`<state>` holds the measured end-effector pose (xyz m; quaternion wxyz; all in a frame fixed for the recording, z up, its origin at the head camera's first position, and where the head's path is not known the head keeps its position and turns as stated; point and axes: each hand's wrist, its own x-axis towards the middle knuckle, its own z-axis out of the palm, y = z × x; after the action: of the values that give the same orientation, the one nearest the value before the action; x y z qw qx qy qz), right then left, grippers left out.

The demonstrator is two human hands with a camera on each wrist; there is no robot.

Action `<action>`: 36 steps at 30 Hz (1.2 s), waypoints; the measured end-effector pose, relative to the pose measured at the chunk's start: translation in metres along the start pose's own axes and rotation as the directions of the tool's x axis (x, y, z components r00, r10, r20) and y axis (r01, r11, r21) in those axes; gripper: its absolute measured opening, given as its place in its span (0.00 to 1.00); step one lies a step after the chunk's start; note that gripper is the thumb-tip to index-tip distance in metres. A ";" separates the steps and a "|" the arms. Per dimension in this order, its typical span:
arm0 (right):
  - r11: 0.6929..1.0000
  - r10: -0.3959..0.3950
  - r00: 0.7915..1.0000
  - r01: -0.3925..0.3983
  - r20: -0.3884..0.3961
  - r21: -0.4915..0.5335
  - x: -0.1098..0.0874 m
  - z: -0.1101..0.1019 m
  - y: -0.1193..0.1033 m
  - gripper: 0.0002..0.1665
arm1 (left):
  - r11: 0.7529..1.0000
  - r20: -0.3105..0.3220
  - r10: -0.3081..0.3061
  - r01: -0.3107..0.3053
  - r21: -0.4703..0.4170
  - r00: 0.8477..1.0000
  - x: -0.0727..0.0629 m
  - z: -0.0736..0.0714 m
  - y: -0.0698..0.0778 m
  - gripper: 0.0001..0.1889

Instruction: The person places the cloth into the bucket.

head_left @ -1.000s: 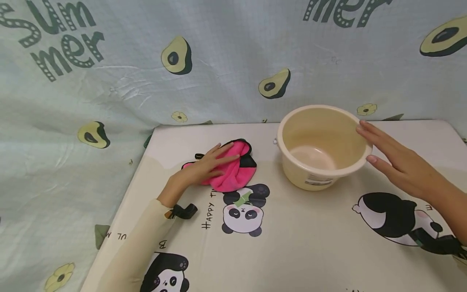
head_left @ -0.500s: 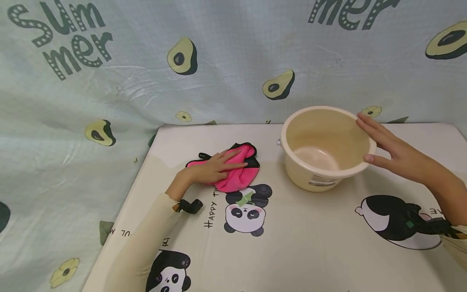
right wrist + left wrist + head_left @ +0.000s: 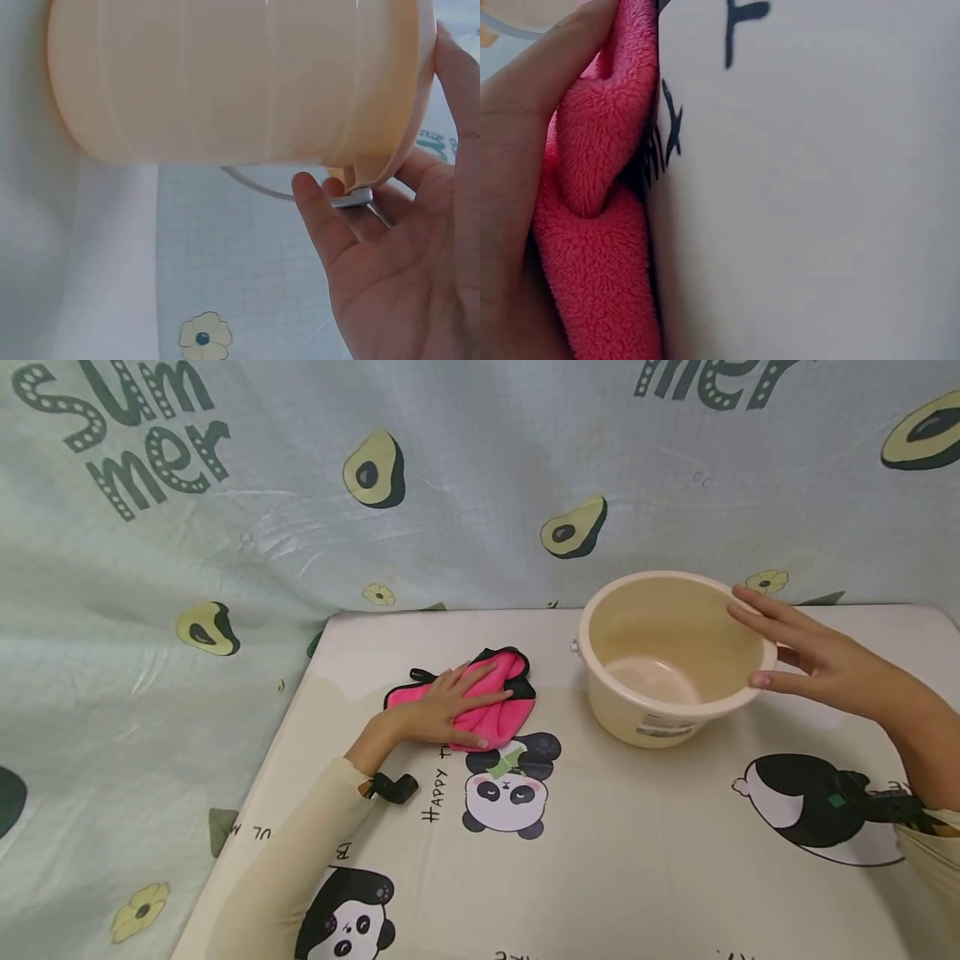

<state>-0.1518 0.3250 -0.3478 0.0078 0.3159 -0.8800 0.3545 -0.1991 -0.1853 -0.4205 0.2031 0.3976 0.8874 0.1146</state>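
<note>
In the head view, my left hand [image 3: 429, 710] lies with spread fingers on a crumpled pink plush cloth [image 3: 487, 722] with black edging and a black loop. The left wrist view shows the cloth's fleecy folds [image 3: 600, 262] beside the hand [image 3: 510, 165]. A cream plastic bucket [image 3: 626, 714] stands upright to the right, its inside visible. My right hand [image 3: 832, 668] touches its right rim, with the thumb at the front and the index finger farther back. In the right wrist view, the fingers lie by the bucket's handle hinge [image 3: 361, 196].
A white table cover [image 3: 600, 860] with printed pandas and lettering spreads beneath everything. Behind and to the left hangs a pale sheet [image 3: 465, 485] with avocados and flowers. A label [image 3: 665, 727] is on the bucket's front.
The left hand's fingers have spread wider over the cloth. My right hand has shifted at the bucket's rim, with its thumb now against the rim. The bucket has hardly moved.
</note>
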 end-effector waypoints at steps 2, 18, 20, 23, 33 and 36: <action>1.000 -0.009 1.000 0.009 0.000 0.005 0.001 -0.001 0.000 0.56 | 1.000 -0.023 0.005 -0.005 0.007 1.000 0.000 0.001 0.000 0.43; 0.998 0.061 0.998 -0.062 0.020 0.029 -0.002 -0.004 -0.002 0.58 | 0.978 -0.371 0.074 -0.140 -0.154 0.926 -0.002 0.010 0.013 0.31; 0.997 0.069 0.997 -0.070 0.024 0.028 -0.002 -0.004 -0.002 0.58 | 0.976 -0.419 0.061 -0.142 -0.167 0.906 -0.003 0.008 0.017 0.30; 0.997 0.075 0.997 -0.075 0.032 0.025 -0.003 -0.005 -0.002 0.58 | 0.964 -0.503 0.034 -0.161 -0.213 0.864 -0.002 0.006 0.019 0.29; 0.995 0.097 0.995 -0.098 0.029 0.020 -0.010 -0.008 0.000 0.57 | 0.899 -0.657 -0.180 -0.150 -0.412 0.732 0.003 -0.002 0.032 0.16; 0.994 0.100 0.994 -0.101 0.030 0.030 -0.010 -0.009 -0.001 0.57 | 0.897 -0.665 -0.206 -0.134 -0.422 0.718 0.004 -0.006 0.037 0.15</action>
<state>-0.1450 0.3356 -0.3434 -0.0276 0.2762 -0.8892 0.3636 -0.1801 -0.1585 -0.4030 -0.0579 0.2508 0.8556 0.4492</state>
